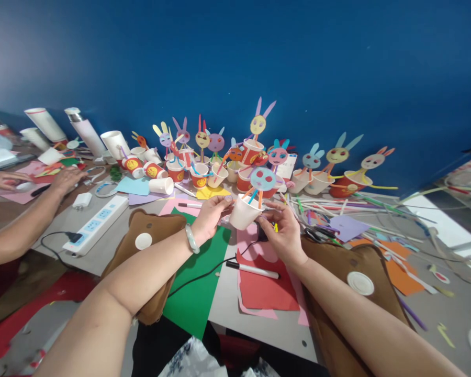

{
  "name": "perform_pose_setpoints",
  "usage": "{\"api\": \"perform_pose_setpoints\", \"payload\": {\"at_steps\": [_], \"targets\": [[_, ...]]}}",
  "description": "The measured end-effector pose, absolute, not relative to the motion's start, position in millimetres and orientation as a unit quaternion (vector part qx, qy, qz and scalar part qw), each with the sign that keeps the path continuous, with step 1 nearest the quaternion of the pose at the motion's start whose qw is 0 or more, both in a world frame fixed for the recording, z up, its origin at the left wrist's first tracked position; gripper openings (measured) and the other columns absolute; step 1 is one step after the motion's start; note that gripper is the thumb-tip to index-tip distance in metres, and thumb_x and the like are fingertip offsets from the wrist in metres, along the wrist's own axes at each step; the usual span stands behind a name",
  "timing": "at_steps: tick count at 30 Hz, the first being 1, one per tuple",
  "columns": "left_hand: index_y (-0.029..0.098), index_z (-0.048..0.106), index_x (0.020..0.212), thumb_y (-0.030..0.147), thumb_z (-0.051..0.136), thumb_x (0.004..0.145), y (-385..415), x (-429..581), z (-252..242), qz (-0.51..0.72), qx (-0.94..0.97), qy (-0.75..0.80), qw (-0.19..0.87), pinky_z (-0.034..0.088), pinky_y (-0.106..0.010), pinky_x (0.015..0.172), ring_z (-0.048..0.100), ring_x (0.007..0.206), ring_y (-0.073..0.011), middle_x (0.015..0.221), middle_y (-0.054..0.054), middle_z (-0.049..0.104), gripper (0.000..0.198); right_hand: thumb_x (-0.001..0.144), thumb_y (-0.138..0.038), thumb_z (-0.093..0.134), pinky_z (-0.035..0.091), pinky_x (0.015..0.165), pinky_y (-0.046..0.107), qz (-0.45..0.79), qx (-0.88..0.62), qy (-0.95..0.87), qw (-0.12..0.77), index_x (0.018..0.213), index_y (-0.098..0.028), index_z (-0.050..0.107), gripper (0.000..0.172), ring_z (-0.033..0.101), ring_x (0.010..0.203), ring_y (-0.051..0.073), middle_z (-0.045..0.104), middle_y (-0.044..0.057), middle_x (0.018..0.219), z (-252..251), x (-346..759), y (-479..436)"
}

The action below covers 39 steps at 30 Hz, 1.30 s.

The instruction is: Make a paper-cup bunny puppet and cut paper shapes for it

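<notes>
A white paper cup [244, 212] is held up above the table between my two hands. Out of it rise orange and blue pipe cleaners that carry a light-blue paper face [263, 179] with red eyes. My left hand [211, 215], with a pale bangle at the wrist, pinches the cup's left side. On the other side, my right hand [283, 230] grips it with thumb and fingers. Beneath them lie a red paper sheet [267, 290], a green sheet [198, 293] and a black-capped white marker [255, 269].
Several decorated cups with rabbit-eared paper faces [258, 124] line the blue wall. Brown cushions [157, 230] lie under both forearms. A power strip [98, 224] is at left, near another person's hands [66, 180]. Scissors [317, 235], pipe cleaners and paper scraps [406, 269] spread at right.
</notes>
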<state>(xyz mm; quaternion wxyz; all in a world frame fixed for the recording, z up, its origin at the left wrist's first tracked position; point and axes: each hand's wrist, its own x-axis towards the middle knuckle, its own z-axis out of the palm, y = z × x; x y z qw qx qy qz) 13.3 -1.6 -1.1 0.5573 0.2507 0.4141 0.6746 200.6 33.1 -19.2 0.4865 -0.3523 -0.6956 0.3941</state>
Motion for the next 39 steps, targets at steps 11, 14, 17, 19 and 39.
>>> {"api": "perform_pose_setpoints", "payload": {"at_steps": [11,14,17,19,39], "targets": [[0.013,0.064,0.076,0.033,0.086,0.064,1.3,11.7,-6.9,0.677,0.254,0.403,0.561,0.047,-0.029,0.077,0.063,0.07,-0.0124,0.075,-0.001,0.068,0.032,0.085,-0.035,0.067,0.049,0.069,0.033,0.367,-0.337,-0.714,0.491,0.116,-0.021,0.053,0.037,0.063,0.075,0.019,0.065,0.003,0.083,-23.4,201.4,36.3],[0.013,0.064,0.076,0.032,0.085,0.064,1.5,11.5,-6.6,0.678,0.251,0.402,0.562,0.047,-0.029,0.076,0.063,0.07,-0.0125,0.074,-0.001,0.068,0.031,0.085,-0.034,0.067,0.049,0.069,0.033,0.37,-0.334,-0.714,0.492,0.116,-0.022,0.052,0.036,0.063,0.076,0.019,0.065,0.003,0.083,-24.1,201.4,36.5],[0.013,0.064,0.075,0.032,0.085,0.064,1.0,11.9,-5.8,0.678,0.249,0.402,0.562,0.046,-0.028,0.075,0.062,0.068,-0.0123,0.073,-0.001,0.068,0.031,0.084,-0.033,0.067,0.05,0.069,0.034,0.371,-0.33,-0.714,0.494,0.114,-0.022,0.051,0.036,0.064,0.076,0.019,0.066,0.003,0.083,-24.6,201.2,36.5],[0.013,0.063,0.074,0.032,0.085,0.064,0.5,12.5,-5.3,0.679,0.251,0.401,0.562,0.046,-0.028,0.074,0.062,0.068,-0.0122,0.072,-0.001,0.067,0.03,0.084,-0.033,0.068,0.05,0.068,0.033,0.371,-0.329,-0.713,0.495,0.113,-0.023,0.051,0.036,0.064,0.076,0.019,0.066,0.004,0.085,-25.1,201.0,36.4],[0.013,0.06,0.073,0.031,0.082,0.069,-0.5,13.6,-2.9,0.675,0.264,0.396,0.563,0.045,-0.027,0.072,0.06,0.068,-0.0115,0.072,0.0,0.066,0.028,0.084,-0.03,0.068,0.049,0.065,0.031,0.364,-0.33,-0.713,0.501,0.109,-0.024,0.051,0.031,0.068,0.08,0.02,0.067,0.005,0.092,-26.0,200.6,35.3]]}}
